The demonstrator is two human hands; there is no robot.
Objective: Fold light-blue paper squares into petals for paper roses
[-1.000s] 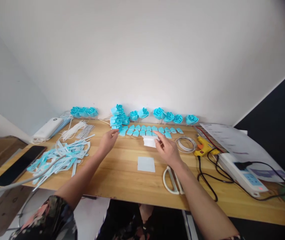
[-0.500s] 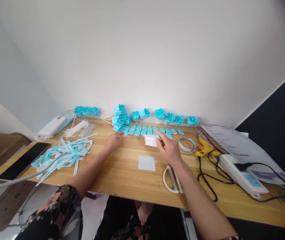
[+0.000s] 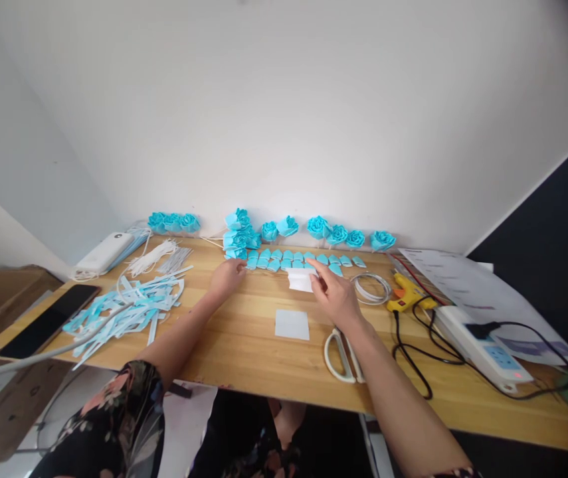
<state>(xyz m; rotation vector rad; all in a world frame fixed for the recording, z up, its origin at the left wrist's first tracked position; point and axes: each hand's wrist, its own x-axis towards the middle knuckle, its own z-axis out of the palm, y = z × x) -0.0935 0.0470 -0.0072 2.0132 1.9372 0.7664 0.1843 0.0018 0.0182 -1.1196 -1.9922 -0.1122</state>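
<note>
Two rows of small blue petal pieces (image 3: pixel 308 257) lie along the back of the wooden table. At the left end of the rows, my left hand (image 3: pixel 228 275) has its fingers drawn together at a petal; what they pinch, if anything, is too small to tell. My right hand (image 3: pixel 334 290) is beside a folded white piece (image 3: pixel 300 279), thumb and forefinger apart near its right edge. A flat pale square (image 3: pixel 292 324) lies nearer the front edge. White-handled scissors (image 3: pixel 341 358) rest partly under my right forearm. Several blue flowers (image 3: pixel 318 227) stand against the wall.
Blue and white strips (image 3: pixel 129 305), a phone (image 3: pixel 49 320) and a white power bank (image 3: pixel 104 253) are at the left. At the right are a wire coil (image 3: pixel 372 289), a yellow glue gun (image 3: pixel 406 294), a power strip (image 3: pixel 483 352), black cables and a paper sheet (image 3: pixel 487 299).
My left hand has shifted slightly at the left end of the petal rows. My right hand has barely moved.
</note>
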